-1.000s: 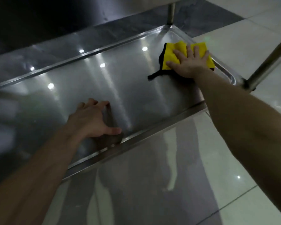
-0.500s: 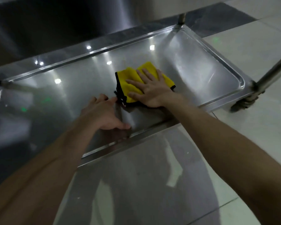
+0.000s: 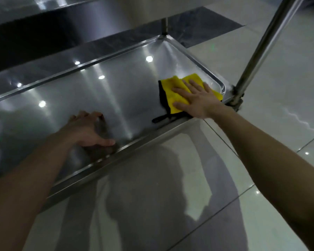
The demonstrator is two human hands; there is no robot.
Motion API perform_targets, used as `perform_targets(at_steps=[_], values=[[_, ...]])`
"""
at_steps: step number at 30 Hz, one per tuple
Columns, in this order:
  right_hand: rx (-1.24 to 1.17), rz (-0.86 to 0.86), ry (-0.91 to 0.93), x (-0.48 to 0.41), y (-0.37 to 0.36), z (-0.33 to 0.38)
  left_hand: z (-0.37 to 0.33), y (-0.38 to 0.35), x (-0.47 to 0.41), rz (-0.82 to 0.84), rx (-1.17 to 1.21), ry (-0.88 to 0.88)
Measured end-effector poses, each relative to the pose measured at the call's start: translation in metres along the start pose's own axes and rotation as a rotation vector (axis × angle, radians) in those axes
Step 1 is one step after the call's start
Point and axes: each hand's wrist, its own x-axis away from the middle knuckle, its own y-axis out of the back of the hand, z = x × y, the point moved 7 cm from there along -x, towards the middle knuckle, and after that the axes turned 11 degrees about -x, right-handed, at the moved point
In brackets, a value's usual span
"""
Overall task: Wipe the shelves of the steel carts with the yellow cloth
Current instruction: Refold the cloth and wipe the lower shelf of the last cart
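Note:
The low steel shelf [image 3: 120, 98] of a cart fills the upper middle of the head view, shiny, with a raised rim. A folded yellow cloth [image 3: 176, 95] with black edging lies in the shelf's near right corner. My right hand [image 3: 198, 100] presses flat on the cloth with fingers spread. My left hand [image 3: 87, 129] rests on the shelf near its front rim, fingers curled against the steel and thumb out, holding nothing.
A steel cart post [image 3: 261, 46] rises at the right from the shelf's corner joint [image 3: 236, 98]. A thinner post [image 3: 164, 28] stands at the far corner. Glossy light floor tiles [image 3: 261, 124] lie in front and to the right, dark tiles [image 3: 198, 28] behind.
My right hand has swept the cloth from the shelf's middle to its near right corner. One second ago it was at the far right corner. My left hand stayed in place.

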Motion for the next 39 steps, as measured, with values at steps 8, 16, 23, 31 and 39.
perform_targets(at_steps=[8,16,23,31,39], values=[[0.033,-0.076,-0.115,-0.096,0.029,-0.041,-0.004,0.001,0.003,-0.002,0.007,0.006],[0.016,-0.022,-0.086,-0.201,0.019,0.06,-0.001,-0.004,0.002,-0.027,0.035,-0.021],[0.028,0.049,0.128,-0.172,-0.029,0.163,0.001,-0.005,0.004,-0.032,0.065,-0.004],[0.049,0.064,0.294,0.003,-0.06,0.159,0.008,-0.008,0.012,-0.1,0.164,0.047],[0.102,0.02,0.264,0.053,-0.067,0.177,0.081,-0.071,0.105,-0.692,0.205,0.353]])
